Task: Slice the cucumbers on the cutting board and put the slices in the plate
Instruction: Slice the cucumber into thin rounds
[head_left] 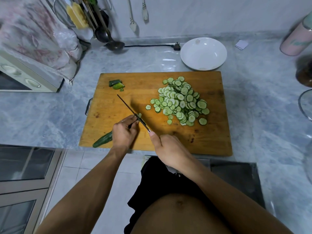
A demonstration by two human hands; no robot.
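A wooden cutting board (211, 132) lies on the marble counter. My left hand (124, 134) grips a dark green cucumber (103, 141) whose end sticks out over the board's near left corner. My right hand (168, 152) grips the handle of a knife (133, 113); its blade stands edge-down right beside my left fingers, with a fresh slice (139, 115) next to it. A large heap of cucumber slices (181, 102) covers the board's right half. Cut-off cucumber ends (116, 84) lie at the far left. A white plate (203, 53) sits behind the board with no slices in it.
A toaster oven (25, 78) under a floral cloth stands at the left. A ladle (114, 44) and a power plug (177, 47) lie at the back. A pink bottle (297, 39), a dark jar (303, 71) and a glass lid (305, 103) sit at the right.
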